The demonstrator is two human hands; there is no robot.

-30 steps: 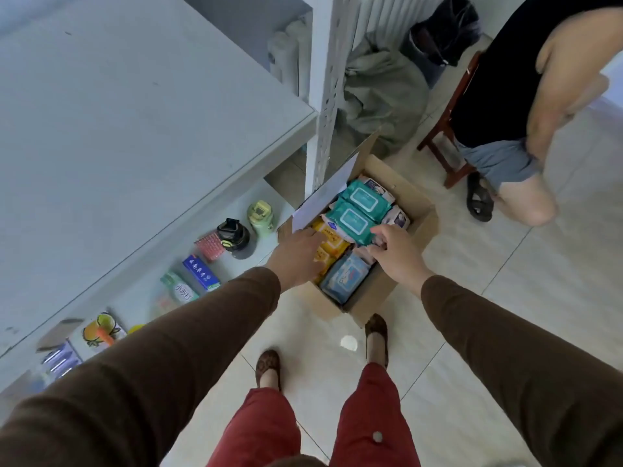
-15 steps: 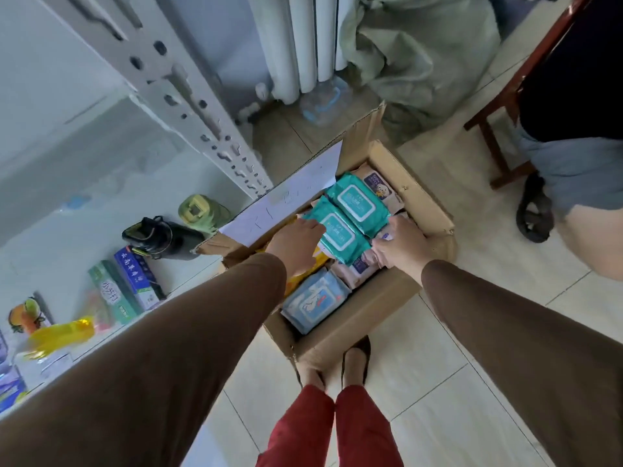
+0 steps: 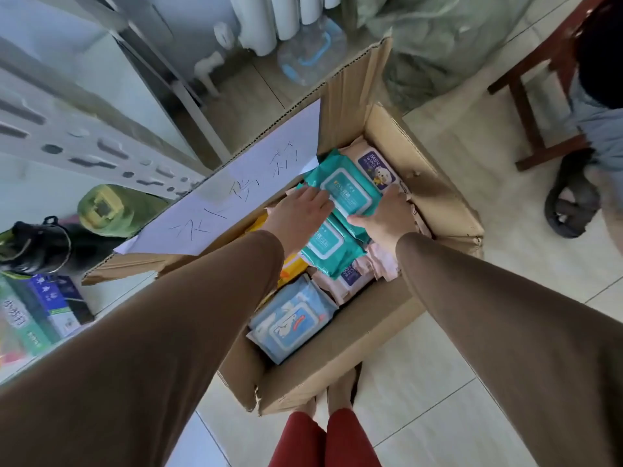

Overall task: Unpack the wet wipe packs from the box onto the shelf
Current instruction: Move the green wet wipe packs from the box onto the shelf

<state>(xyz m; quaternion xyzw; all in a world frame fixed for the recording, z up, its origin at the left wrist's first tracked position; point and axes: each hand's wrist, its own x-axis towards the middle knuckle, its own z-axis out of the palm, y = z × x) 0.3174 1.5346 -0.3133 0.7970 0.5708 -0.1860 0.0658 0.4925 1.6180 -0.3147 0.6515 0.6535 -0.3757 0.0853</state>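
Head view: both hands reach into the cardboard box on the floor. The left hand lies with spread fingers on the left edge of the top teal wet wipe pack; the right hand curls against its near right edge, apparently bracketing it for lifting. The pack is glossy teal with a white lid label, lying atop further packs. The shelf stands left.

Teal wet wipe packs with white label panels are seen in the brown cardboard box; a light blue pack lies at 7 o'clock of them.
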